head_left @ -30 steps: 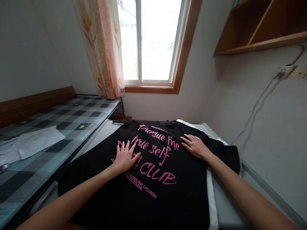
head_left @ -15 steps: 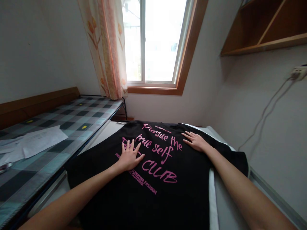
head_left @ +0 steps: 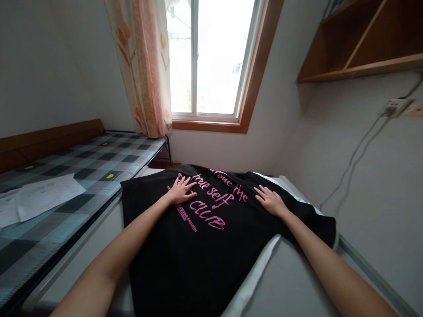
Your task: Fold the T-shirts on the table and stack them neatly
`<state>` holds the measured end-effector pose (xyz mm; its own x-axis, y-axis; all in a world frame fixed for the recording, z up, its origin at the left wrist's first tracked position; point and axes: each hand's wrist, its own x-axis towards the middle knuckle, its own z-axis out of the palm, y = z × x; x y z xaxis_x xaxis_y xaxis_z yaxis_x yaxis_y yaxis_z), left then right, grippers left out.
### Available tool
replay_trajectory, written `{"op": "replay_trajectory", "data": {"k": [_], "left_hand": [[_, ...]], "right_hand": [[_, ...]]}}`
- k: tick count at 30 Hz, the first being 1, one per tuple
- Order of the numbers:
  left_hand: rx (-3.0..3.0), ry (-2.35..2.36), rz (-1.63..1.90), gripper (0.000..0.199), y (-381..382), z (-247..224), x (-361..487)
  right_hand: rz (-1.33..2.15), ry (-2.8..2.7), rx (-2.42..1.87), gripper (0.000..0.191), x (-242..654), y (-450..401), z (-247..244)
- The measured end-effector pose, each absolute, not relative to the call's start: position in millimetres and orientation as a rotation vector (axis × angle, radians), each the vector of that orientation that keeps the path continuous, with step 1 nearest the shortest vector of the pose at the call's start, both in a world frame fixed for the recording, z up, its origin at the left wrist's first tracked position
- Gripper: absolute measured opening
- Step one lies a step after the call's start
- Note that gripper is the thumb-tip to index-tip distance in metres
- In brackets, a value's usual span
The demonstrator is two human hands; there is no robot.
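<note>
A black T-shirt (head_left: pixel 185 264) with pink lettering lies spread over a light grey surface (head_left: pixel 280 281), its near part reaching the bottom of the view. My left hand (head_left: pixel 181 190) rests palm down on the printed words, fingers spread. To the right of the lettering, my right hand (head_left: pixel 270 200) also lies flat on the cloth with its fingers apart. The shirt's far edge bunches up, and part of the top printed line is hidden in that fold. Beneath the shirt's right side, a strip of white cloth or lining (head_left: pixel 253 281) shows.
On the left stands a bed with a checked mattress (head_left: pixel 92 160), holding some white papers (head_left: pixel 49 196). A curtain (head_left: pixel 145 70) hangs beside the window (head_left: pixel 221 57). A wooden shelf (head_left: pixel 330 72) and a socket with a cable (head_left: pixel 395 108) are on the right wall.
My left hand has slid forward and slightly right, pushing the shirt's printed part away from me. The top line has folded under, and the near right edge now slants. My right hand stays nearly in place.
</note>
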<state>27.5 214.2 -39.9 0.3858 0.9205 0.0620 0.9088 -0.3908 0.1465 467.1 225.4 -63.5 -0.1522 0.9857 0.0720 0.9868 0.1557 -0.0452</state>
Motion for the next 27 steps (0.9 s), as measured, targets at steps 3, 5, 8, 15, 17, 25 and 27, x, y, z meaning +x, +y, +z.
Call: {"op": "replay_trajectory", "data": {"k": [3, 5, 8, 15, 17, 25, 27], "left_hand": [[2.57, 1.666, 0.194, 0.073, 208, -42, 23], [2.593, 1.646, 0.17, 0.073, 202, -43, 18], [2.62, 1.624, 0.154, 0.072, 192, -42, 9], [2.656, 1.581, 0.119, 0.069, 170, -39, -12], [2.677, 1.579, 0.122, 0.068, 164, -39, -16], [2.567, 1.742, 0.228, 0.058, 129, -43, -14], [2.511, 1.845, 0.222, 0.06, 114, -44, -10]], "right_hand": [[-0.007, -2.304, -2.037, 0.057, 461, 215, -61], [0.009, -2.292, -2.064, 0.057, 456, 206, -59], [-0.004, -2.265, -2.081, 0.057, 449, 190, -60], [-0.057, -2.203, -2.126, 0.056, 432, 145, -64], [-0.068, -2.195, -2.134, 0.056, 428, 135, -63], [0.019, -2.148, -2.098, 0.054, 426, 134, -54], [0.002, -2.119, -2.062, 0.053, 432, 146, -48]]}}
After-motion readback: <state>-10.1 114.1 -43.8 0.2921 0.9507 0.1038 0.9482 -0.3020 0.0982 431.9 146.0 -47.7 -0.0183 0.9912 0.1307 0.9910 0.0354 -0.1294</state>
